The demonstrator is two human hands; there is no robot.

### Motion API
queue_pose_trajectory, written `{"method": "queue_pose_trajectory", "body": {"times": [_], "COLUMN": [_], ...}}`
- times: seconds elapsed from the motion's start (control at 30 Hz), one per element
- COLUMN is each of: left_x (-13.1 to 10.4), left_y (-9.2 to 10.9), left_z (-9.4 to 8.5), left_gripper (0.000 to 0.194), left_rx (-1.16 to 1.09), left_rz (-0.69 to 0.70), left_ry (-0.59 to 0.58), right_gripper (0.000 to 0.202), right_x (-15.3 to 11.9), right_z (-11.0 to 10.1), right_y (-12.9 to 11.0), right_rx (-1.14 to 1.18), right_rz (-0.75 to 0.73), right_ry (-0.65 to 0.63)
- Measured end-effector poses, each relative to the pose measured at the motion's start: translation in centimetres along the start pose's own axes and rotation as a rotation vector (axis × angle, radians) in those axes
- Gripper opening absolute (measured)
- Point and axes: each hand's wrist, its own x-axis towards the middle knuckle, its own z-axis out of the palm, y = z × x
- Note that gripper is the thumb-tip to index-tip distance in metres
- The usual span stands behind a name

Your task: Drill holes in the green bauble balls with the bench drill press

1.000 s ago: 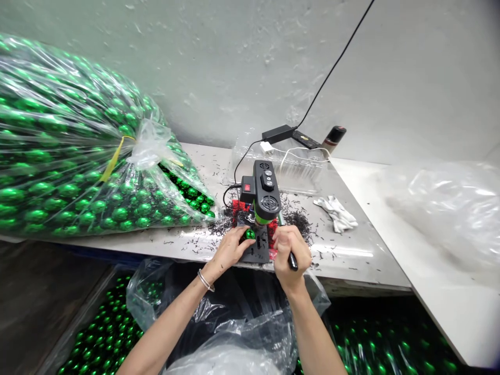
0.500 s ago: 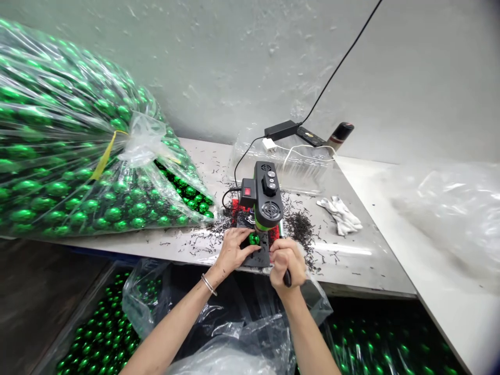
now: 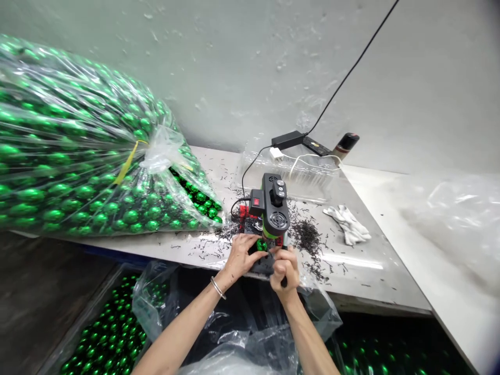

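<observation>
My left hand pinches a shiny green ball between thumb and fingers, beneath the head of a small black bench drill press. What touches the top of the ball is hidden under the drill's head. My right hand is wrapped round the machine's black-gripped lever, just right of the base. Under the left thumb, the dark base plate reaches to the table's front edge. Dark shavings lie in a pile right of the machine and scattered around it.
A large clear bag of green balls leans in from the left. White gloves lie at the right. Behind the drill are a clear plastic tray, a black power adapter and cables. Green balls fill a lined container below.
The whole view has shifted, so the bench and machine appear slightly lower and further right. The right hand and lever have swung a little left relative to the drill; the left hand still holds the ball.
</observation>
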Motion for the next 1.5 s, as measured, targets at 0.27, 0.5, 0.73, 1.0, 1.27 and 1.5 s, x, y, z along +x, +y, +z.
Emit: {"method": "queue_pose_trajectory", "body": {"times": [0.27, 0.5, 0.73, 1.0, 1.27, 1.5], "left_x": [-1.8, -3.1, 5.0, 3.9, 1.8, 0.8], "left_y": [0.5, 0.0, -2.8, -2.9, -0.1, 0.4], "left_z": [-0.6, -5.8, -10.0, -9.9, -6.8, -2.7], "left_gripper": [0.041, 0.082, 0.027, 0.034, 0.042, 0.04], "left_rx": [-0.031, 0.268, 0.624, 0.157, -1.166, -0.608], "left_rz": [0.008, 0.11, -0.136, -0.253, -0.728, -0.574], "left_ry": [-0.016, -0.013, -0.021, -0.011, 0.009, -0.092], "right_gripper": [0.029, 0.03, 0.029, 0.028, 0.028, 0.028], "right_x": [6.8, 8.4, 7.3, 7.3, 7.4, 7.5], "right_z": [-1.9, -1.9, -1.7, -1.8, -1.8, -1.9], "right_y": [-3.1, -4.2, -3.9, -3.7, -3.7, -3.7], "right_rx": [0.099, 0.106, 0.093, 0.089, 0.075, 0.059], "right_rz": [0.224, 0.241, 0.21, 0.17, 0.164, 0.161], "right_ry": [0.009, 0.02, 0.03, 0.025, 0.02, 0.012]}}
